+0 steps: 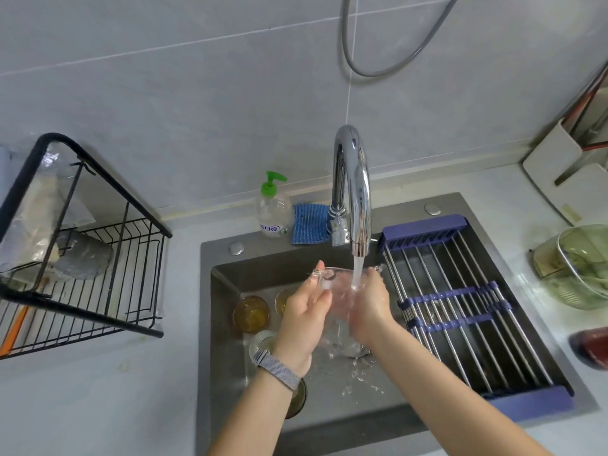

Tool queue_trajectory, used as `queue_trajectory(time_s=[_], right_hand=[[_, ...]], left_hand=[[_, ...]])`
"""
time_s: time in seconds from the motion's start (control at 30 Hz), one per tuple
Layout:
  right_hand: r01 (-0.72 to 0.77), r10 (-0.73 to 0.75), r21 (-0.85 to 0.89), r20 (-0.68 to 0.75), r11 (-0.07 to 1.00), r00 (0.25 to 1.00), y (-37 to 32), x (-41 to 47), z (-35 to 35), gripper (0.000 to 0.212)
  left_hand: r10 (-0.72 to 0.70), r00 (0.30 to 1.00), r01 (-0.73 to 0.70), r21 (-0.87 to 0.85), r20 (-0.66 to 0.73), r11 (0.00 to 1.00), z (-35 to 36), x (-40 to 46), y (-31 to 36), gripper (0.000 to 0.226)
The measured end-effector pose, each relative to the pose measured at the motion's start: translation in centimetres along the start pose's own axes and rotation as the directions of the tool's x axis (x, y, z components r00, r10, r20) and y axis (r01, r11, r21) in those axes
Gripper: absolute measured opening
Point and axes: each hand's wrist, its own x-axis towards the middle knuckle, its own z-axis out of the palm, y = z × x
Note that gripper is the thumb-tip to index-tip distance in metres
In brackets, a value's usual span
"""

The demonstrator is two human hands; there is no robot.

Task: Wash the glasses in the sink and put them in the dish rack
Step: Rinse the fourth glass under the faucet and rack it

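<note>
A clear glass vessel (339, 291) is being rinsed under running water over the dark grey sink (223, 324).

The vessel is being gripped from both sides, the left hand (304, 315) curled round its left wall and the fingers of the right hand (370, 307) wrapped round its right wall. Water is being poured into it from the curved chrome tap (352, 189). An amber glass tumbler (251, 314) is being left on the sink floor, just left of the hands. The blue-framed steel roll-up rack (460, 307) is lying across the sink's right side, and the black wire dish rack (98, 274) is standing on the table at left.
</note>
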Motion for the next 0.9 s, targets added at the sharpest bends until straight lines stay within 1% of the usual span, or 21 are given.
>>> queue_trajectory(time_s=[0.03,0.07,0.13,0.2,0.3,0.33,0.4,0.47,0.5,0.53,0.57,0.6,0.63,0.67,0.7,0.73,0.77,0.8,0.83,0.87,0.9], right_hand=[[-0.003,0.003,-0.035,0.014,0.999,1.0,0.1,0.0,0.1,0.049],[0.025,-0.021,-0.092,0.043,0.995,0.999,0.7,0.1,0.3,0.049],[0.135,-0.125,-0.174,0.065,0.975,0.99,2.2,0.1,0.4,0.044],[0.146,-0.13,-0.149,0.109,0.978,0.985,2.7,-0.6,-0.1,0.047],[0.159,-0.122,-0.154,0.223,0.975,0.967,3.0,-0.9,-1.4,0.063],[0.126,-0.096,-0.108,0.249,0.986,0.964,3.0,-1.0,-1.7,0.065],[0.015,-0.027,0.036,0.359,0.999,0.933,2.8,-0.8,-2.4,0.068],[-0.065,0.012,0.106,0.442,0.992,0.897,2.3,-0.2,-3.0,0.081],[-0.108,0.034,0.129,0.477,0.986,0.878,1.8,0.0,-3.3,0.084],[-0.141,0.043,0.139,0.543,0.98,0.839,1.7,0.4,-3.7,0.082],[-0.163,0.046,0.131,0.625,0.978,0.779,1.6,0.6,-4.1,0.074],[-0.185,0.061,0.108,0.688,0.977,0.724,1.3,0.7,-4.3,0.063],[-0.224,0.092,0.078,0.749,0.971,0.656,0.8,0.8,-4.5,0.053],[-0.246,0.117,0.049,0.781,0.968,0.614,0.5,1.2,-5.0,0.051],[-0.24,0.128,0.019,0.804,0.971,0.58,0.1,1.4,-5.3,0.053],[-0.204,0.139,-0.019,0.792,0.979,0.595,-0.4,1.6,-5.4,0.054],[-0.161,0.157,-0.071,0.77,0.984,0.619,-0.8,1.7,-5.5,0.05],[-0.12,0.186,-0.143,0.728,0.982,0.66,-1.0,1.9,-5.5,0.048],[-0.1,0.216,-0.206,0.688,0.974,0.693,-1.5,2.0,-5.3,0.05],[-0.092,0.23,-0.239,0.654,0.967,0.72,-1.9,2.0,-5.2,0.053],[-0.088,0.233,-0.251,0.639,0.964,0.734,-2.1,2.2,-5.3,0.056]], left_hand=[[-0.006,1.0,0.005,-0.02,-0.022,1.0,-0.1,0.1,-0.2,0.041],[-0.013,0.998,0.011,-0.039,-0.053,0.999,-0.2,0.2,-0.4,0.038],[-0.013,0.996,0.009,-0.043,-0.085,0.999,-0.3,0.4,-0.5,0.033],[0.017,0.998,-0.018,-0.016,-0.066,1.0,-0.1,0.3,-0.5,0.038],[0.07,0.998,-0.07,-0.018,0.002,0.997,-0.1,-0.1,-0.3,0.041],[0.09,0.995,-0.089,-0.02,0.037,0.996,-0.3,-0.2,-0.5,0.043],[0.139,0.982,-0.142,0.013,0.129,0.99,-0.6,-0.5,-0.8,0.049],[0.182,0.957,-0.212,0.117,0.227,0.97,-0.6,-0.5,-1.0,0.053],[0.194,0.946,-0.244,0.176,0.261,0.954,-0.6,-0.4,-1.1,0.055],[0.2,0.941,-0.265,0.228,0.274,0.937,-0.7,-0.2,-1.2,0.056],[0.21,0.937,-0.285,0.267,0.278,0.921,-0.9,0.1,-1.2,0.058],[0.24,0.927,-0.326,0.302,0.288,0.896,-1.3,0.2,-1.3,0.061],[0.29,0.905,-0.393,0.349,0.31,0.851,-1.7,0.3,-1.4,0.067],[0.348,0.871,-0.475,0.42,0.345,0.773,-2.0,0.4,-1.8,0.075],[0.406,0.827,-0.56,0.508,0.389,0.655,-2.2,0.4,-2.1,0.085],[0.47,0.774,-0.63,0.596,0.424,0.499,-2.2,0.4,-2.5,0.095],[0.53,0.722,-0.663,0.664,0.445,0.345,-1.9,0.4,-3.1,0.102],[0.578,0.681,-0.669,0.703,0.449,0.242,-1.6,0.2,-3.6,0.106],[0.599,0.667,-0.666,0.715,0.443,0.213,-1.5,0.1,-4.1,0.105],[0.598,0.677,-0.67,0.694,0.428,0.263,-1.7,0.0,-4.5,0.1],[0.557,0.728,-0.661,0.627,0.4,0.413,-2.2,0.0,-4.6,0.094]])
